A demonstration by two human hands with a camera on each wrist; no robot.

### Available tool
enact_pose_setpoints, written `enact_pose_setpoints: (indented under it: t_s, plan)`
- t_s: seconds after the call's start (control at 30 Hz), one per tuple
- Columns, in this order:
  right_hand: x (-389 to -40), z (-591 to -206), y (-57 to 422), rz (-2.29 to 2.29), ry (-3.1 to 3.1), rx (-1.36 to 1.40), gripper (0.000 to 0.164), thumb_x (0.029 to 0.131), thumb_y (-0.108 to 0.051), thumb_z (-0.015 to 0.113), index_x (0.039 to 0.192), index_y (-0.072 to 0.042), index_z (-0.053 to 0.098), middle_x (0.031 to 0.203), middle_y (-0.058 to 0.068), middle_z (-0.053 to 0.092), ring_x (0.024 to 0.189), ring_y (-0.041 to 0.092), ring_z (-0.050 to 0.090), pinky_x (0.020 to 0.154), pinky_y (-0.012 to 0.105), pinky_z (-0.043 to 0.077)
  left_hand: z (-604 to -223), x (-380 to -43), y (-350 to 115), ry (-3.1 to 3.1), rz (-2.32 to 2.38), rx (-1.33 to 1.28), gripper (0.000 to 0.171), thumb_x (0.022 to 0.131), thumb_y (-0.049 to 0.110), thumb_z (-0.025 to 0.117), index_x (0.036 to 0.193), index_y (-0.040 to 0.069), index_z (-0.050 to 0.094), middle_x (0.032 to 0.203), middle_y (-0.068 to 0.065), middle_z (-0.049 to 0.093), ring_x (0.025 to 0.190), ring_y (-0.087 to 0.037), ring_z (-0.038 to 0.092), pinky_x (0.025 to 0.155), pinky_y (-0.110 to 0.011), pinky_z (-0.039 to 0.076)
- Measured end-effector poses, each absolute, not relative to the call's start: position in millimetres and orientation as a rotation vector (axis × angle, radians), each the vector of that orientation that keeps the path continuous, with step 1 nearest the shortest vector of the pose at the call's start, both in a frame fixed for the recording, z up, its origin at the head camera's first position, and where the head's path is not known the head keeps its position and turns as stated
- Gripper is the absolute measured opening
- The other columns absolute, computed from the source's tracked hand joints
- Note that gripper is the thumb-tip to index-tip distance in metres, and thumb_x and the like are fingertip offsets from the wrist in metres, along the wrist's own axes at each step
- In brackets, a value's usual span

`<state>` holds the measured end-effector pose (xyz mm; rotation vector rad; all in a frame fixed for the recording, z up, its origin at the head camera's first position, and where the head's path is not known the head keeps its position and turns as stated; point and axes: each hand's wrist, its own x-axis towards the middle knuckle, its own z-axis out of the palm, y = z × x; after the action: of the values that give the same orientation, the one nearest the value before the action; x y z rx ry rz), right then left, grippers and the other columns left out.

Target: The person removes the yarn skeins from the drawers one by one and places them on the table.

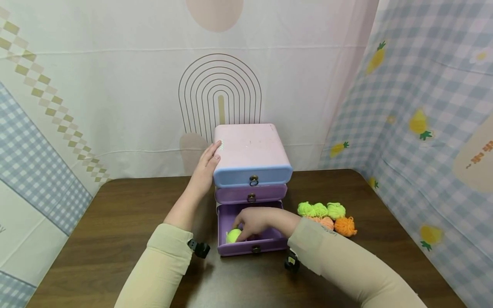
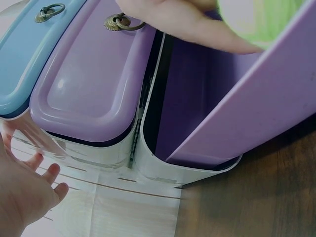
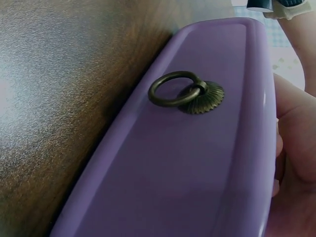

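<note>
A small cabinet with a pink top (image 1: pixel 250 143) has a blue top drawer (image 1: pixel 253 175), a purple middle drawer (image 1: pixel 250 194) and a pulled-out purple bottom drawer (image 1: pixel 235 249). My left hand (image 1: pixel 206 169) rests against the cabinet's upper left side, fingers extended and fingertips at the top edge. Reaching down into the bottom drawer, my right hand (image 1: pixel 252 222) pinches a yellow-green yarn ball (image 1: pixel 233 236) near the drawer's front left corner. In the left wrist view this yarn ball (image 2: pixel 259 19) shows beside the fingers. The drawer front (image 3: pixel 182 148) hides part of the right hand in the right wrist view.
On the brown wooden table (image 1: pixel 135 239), right of the cabinet, lie several yarn balls: yellow-green ones (image 1: pixel 319 209), a peach one (image 1: pixel 326 222) and an orange one (image 1: pixel 345 226). Printed cloth (image 1: pixel 146 107) hangs behind the table. A ring pull (image 3: pixel 173 89) sticks out from the bottom drawer's front.
</note>
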<state>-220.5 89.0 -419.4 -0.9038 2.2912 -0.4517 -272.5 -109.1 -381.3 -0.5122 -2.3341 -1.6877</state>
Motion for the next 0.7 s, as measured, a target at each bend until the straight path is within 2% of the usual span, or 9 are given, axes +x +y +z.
enact_pose_setpoints:
  t_s: [0.13, 0.27, 0.53, 0.7]
  plan:
    - [-222, -419, 92, -0.546, 2.254, -0.859, 0.041, 0.086, -0.024, 0.078, 0.124, -0.011, 0.069, 0.067, 0.002, 0.067, 0.052, 0.008, 0.055, 0.052, 0.022, 0.045, -384, -273, -109, -2.333, -1.665, -0.511, 0.052, 0.104, 0.035, 0.038, 0.155, 0.022, 0.037, 0.163, -0.013, 0.019, 0.150, -0.025, 0.014, 0.118, -0.054, 0.011]
    - [-222, -419, 95, -0.597, 2.245, -0.843, 0.042, 0.085, -0.023, 0.079, 0.125, -0.014, 0.069, 0.065, 0.004, 0.066, 0.049, 0.008, 0.052, 0.047, 0.022, 0.042, -385, -274, -109, -2.337, -1.662, -0.502, 0.052, 0.104, 0.038, 0.038, 0.154, 0.025, 0.037, 0.163, -0.012, 0.020, 0.150, -0.024, 0.014, 0.118, -0.055, 0.012]
    - [-221, -416, 100, -0.642, 2.276, -0.821, 0.045, 0.083, -0.029, 0.081, 0.125, -0.019, 0.069, 0.070, 0.005, 0.069, 0.052, 0.011, 0.055, 0.046, 0.023, 0.044, -385, -273, -110, -2.349, -1.658, -0.493, 0.052, 0.104, 0.038, 0.038, 0.154, 0.025, 0.037, 0.163, -0.012, 0.019, 0.150, -0.025, 0.015, 0.118, -0.055, 0.012]
    - [-219, -409, 107, -0.679, 2.298, -0.849, 0.048, 0.082, -0.034, 0.081, 0.126, -0.019, 0.068, 0.066, 0.002, 0.066, 0.054, 0.013, 0.057, 0.048, 0.024, 0.045, -385, -273, -110, -2.348, -1.658, -0.501, 0.053, 0.104, 0.038, 0.038, 0.155, 0.024, 0.037, 0.163, -0.013, 0.018, 0.150, -0.027, 0.014, 0.117, -0.057, 0.011]
